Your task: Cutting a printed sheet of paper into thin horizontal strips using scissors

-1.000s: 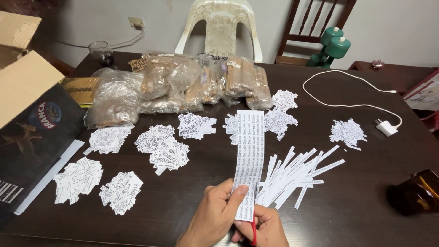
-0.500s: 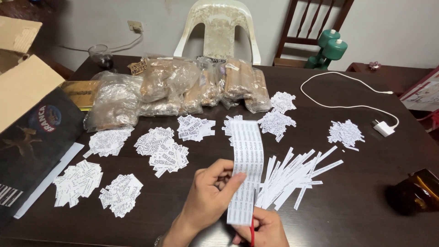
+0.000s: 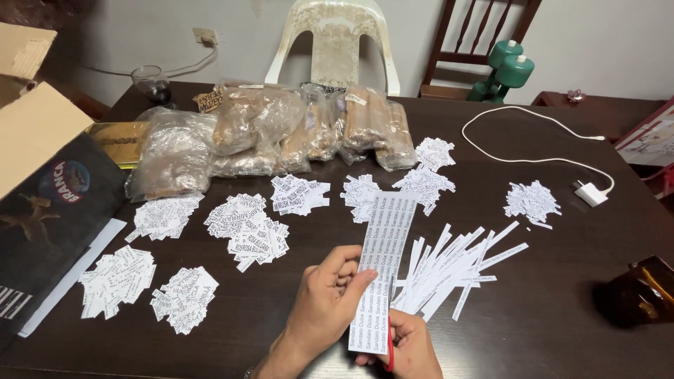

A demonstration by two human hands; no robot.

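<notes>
My left hand (image 3: 326, 302) pinches the lower left edge of a long white paper strip (image 3: 382, 253) printed with rows of small text. The strip stands upright over the dark wooden table (image 3: 562, 330). My right hand (image 3: 411, 347) sits under the strip's bottom end and holds red-handled scissors (image 3: 390, 358), of which only a bit of handle shows. Just to the right lies a fan of narrow cut paper strips (image 3: 453, 267). Several piles of small cut labels (image 3: 249, 224) are spread across the table to the left and behind.
Clear plastic bags of brown goods (image 3: 281, 130) are heaped at the back. An open dark cardboard box (image 3: 49, 203) stands at the left, a white charger and cable (image 3: 590, 191) at the right, a brown glass object (image 3: 642, 291) near the right edge. Chairs stand behind the table.
My left hand has slid up along the strip's left edge and now grips it with thumb and fingers. The strip has stayed upright, shifted slightly.
</notes>
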